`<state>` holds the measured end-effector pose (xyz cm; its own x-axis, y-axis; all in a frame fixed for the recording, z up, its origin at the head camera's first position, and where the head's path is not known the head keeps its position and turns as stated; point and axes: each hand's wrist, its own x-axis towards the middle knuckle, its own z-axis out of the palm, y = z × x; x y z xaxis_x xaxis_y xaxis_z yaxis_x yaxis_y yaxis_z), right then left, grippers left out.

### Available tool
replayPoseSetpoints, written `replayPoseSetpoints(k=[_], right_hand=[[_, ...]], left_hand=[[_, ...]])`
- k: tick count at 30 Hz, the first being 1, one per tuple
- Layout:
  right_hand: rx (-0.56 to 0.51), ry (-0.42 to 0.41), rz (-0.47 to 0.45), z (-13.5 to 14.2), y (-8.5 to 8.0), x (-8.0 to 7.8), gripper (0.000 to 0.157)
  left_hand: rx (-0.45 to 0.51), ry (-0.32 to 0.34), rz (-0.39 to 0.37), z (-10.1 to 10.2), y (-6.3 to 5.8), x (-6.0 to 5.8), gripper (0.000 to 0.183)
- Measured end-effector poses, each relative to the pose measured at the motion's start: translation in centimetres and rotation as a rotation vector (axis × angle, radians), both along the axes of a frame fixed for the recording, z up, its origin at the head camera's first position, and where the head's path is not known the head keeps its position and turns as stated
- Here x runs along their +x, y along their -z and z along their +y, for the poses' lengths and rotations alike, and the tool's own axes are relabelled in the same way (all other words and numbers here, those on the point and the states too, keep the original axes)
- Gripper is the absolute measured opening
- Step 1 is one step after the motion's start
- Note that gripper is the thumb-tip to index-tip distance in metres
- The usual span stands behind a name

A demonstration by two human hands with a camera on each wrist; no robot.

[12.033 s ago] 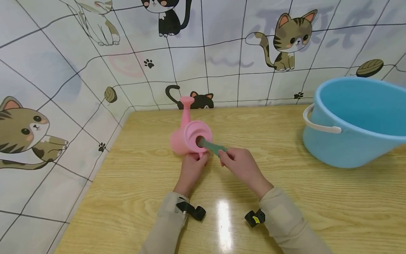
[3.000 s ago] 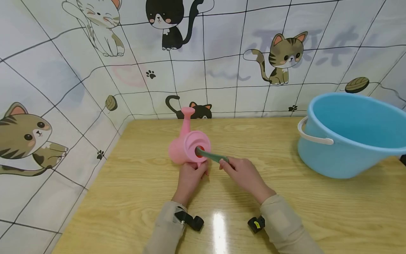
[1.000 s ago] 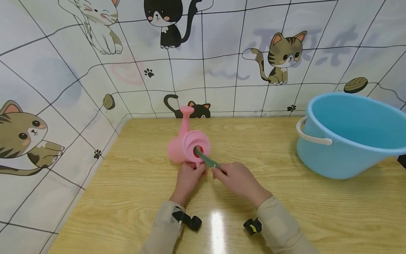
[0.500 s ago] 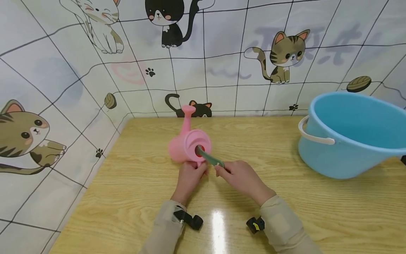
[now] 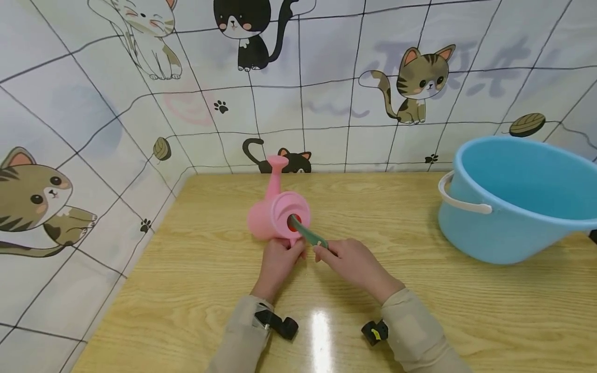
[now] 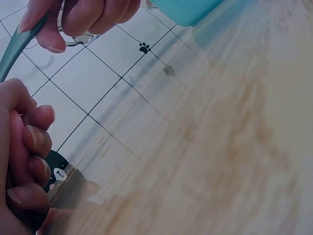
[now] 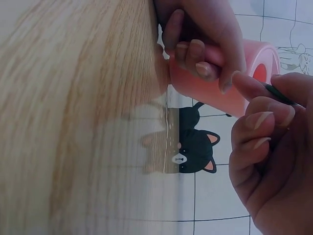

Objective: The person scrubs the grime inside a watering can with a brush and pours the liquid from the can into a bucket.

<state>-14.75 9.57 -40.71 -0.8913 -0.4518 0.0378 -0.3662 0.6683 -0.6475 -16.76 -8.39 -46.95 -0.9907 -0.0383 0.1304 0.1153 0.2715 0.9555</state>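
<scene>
A pink watering can point(image 5: 261, 220) rests on the wooden table, its spout pointing to the back and its round top facing the person. My left hand point(image 5: 278, 261) grips the can's handle from the near side; in the left wrist view its fingers point(image 6: 36, 139) are curled round the pink handle. With thumb and fingers my right hand point(image 5: 354, 261) pinches the end of a slim green-handled tool point(image 5: 310, 235). The tool slants into the can's opening, where its far end is hidden. Something red point(image 7: 260, 73) shows inside the opening.
A large light blue bucket point(image 5: 494, 233) with a white handle point(image 5: 466, 203) stands on the table point(image 5: 373, 202) at the right. Behind and to the left rises a wall covering point(image 5: 326, 103) printed with cats and grid lines.
Compared with 3 seconds ago, my right hand is slightly lower and further left, and the tool slants more steeply. The left hand still holds the watering can in nearly the same place.
</scene>
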Motion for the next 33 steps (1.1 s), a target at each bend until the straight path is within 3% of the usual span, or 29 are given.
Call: replayPoseSetpoints(k=[9, 17, 18, 24, 25, 33], right_hand=[[0.010, 0.029, -0.007, 0.7, -0.3, -0.6, 0.035], [-0.019, 0.090, 0.070, 1.7, -0.7, -1.0, 0.037], [-0.027, 0.100, 0.084, 1.8, -0.7, -1.0, 0.037], [-0.065, 0.144, 0.157, 2.4, -0.3, -1.2, 0.037], [-0.072, 0.150, 0.155, 2.5, -0.3, -1.2, 0.037], [-0.141, 0.186, 0.037, 2.6, 0.3, -1.4, 0.040]], left_hand=[[-0.015, 0.005, -0.003, 0.1, -0.3, -0.3, 0.027], [0.013, 0.004, -0.012, 0.1, -0.6, -0.3, 0.033], [0.016, 0.003, -0.012, 0.2, -1.1, -0.1, 0.033], [0.006, -0.008, -0.004, 0.3, -0.8, 0.0, 0.031], [0.001, -0.012, -0.005, 0.2, -0.3, -0.3, 0.030], [-0.028, -0.014, -0.008, 0.2, -0.2, -0.2, 0.029]])
